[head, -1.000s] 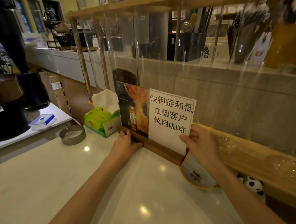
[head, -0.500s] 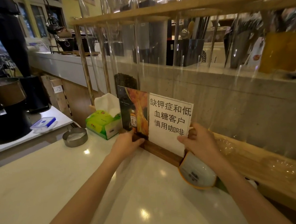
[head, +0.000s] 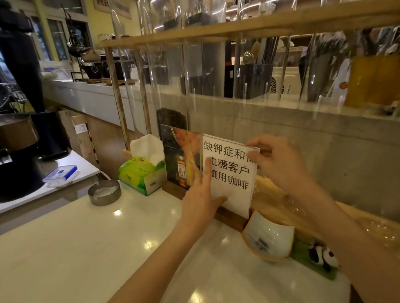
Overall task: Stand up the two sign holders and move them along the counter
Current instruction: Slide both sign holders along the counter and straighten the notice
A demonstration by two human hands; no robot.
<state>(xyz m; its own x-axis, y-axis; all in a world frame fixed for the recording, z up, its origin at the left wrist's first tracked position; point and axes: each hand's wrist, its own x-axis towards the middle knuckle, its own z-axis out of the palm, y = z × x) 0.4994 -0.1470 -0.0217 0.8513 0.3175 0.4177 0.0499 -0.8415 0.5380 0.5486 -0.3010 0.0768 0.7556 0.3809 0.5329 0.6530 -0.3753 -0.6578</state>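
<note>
My hands have left the bases for the white notice sign holder (head: 231, 180). My right hand (head: 281, 162) pinches its top corner and my left hand (head: 201, 198) lies straight-fingered along its edge. It stands upright beside the poster sign holder (head: 180, 157) at the back of the counter (head: 83, 254), probably ready to shift.

The white sign (head: 235, 196) bears three lines of black Chinese print. The first reads 缺钾症和, its end behind the right hand (head: 280, 167). The second reads 血糖客户. The third reads 用咖啡, its first character half covered by the left hand (head: 201, 198). The print on the poster sign (head: 182, 152) is too small to read.
</note>
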